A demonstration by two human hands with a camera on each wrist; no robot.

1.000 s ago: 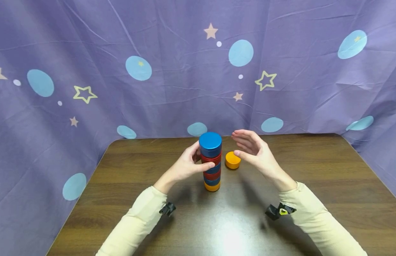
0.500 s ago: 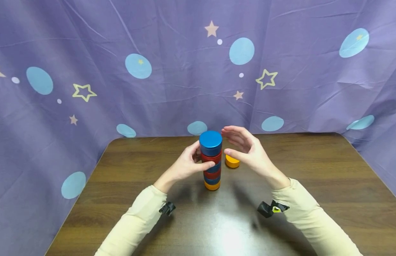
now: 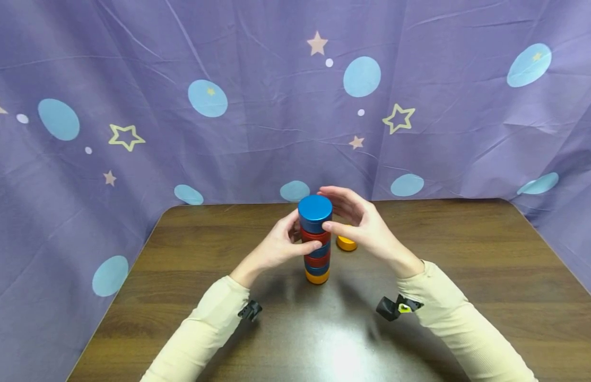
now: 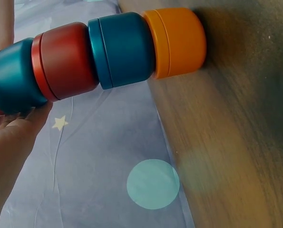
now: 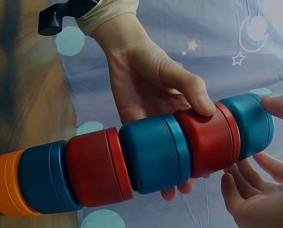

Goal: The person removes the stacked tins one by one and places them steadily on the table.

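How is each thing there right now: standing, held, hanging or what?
Tall stack of round orange, blue and red containers: upright on the brown wooden table.
Round blue top container: flat end facing up.
Left hand: gripping the stack's upper part.
Right hand: curved around the top container; tightness unclear.
Small round orange piece: resting on the table, partly hidden.
Purple starry cloth: hanging, creased.

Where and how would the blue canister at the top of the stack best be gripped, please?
I'd grip the round side wall of the blue canister from the person's right, thumb near, fingers behind: it stands upright atop the stack, its flat top offers no handle, and the left hand holds lower down from the left.
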